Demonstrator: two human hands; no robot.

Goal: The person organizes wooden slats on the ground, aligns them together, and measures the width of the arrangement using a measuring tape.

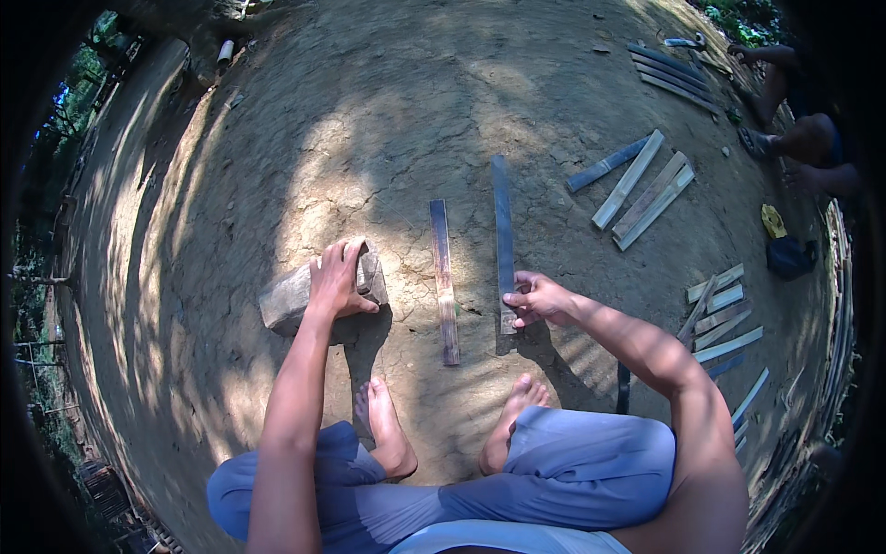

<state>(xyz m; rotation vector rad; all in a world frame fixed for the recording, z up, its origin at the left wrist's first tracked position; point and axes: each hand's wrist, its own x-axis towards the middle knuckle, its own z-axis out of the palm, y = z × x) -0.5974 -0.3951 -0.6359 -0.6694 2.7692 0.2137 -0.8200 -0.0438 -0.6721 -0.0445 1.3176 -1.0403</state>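
Note:
My left hand (340, 282) is closed over the right end of a squared wooden block (290, 297), fingers across its top and thumb along the near side. The block lies on the ground in front of my left foot. In my right hand (543, 299) is the near end of a long, dark, flat wooden slat (503, 222), pinched between thumb and fingers. The slat points away from me; whether it rests on the ground I cannot tell. Between my hands lies another slat (444, 277), dark with a lighter brown stretch, touched by neither hand.
Several pale and dark slats (628, 179) lie to the right, with another group (720, 312) nearer me. Dark slats (674, 76) sit at the far right beside another person (803, 138). A black bag (789, 257) is on the dirt ground (406, 111).

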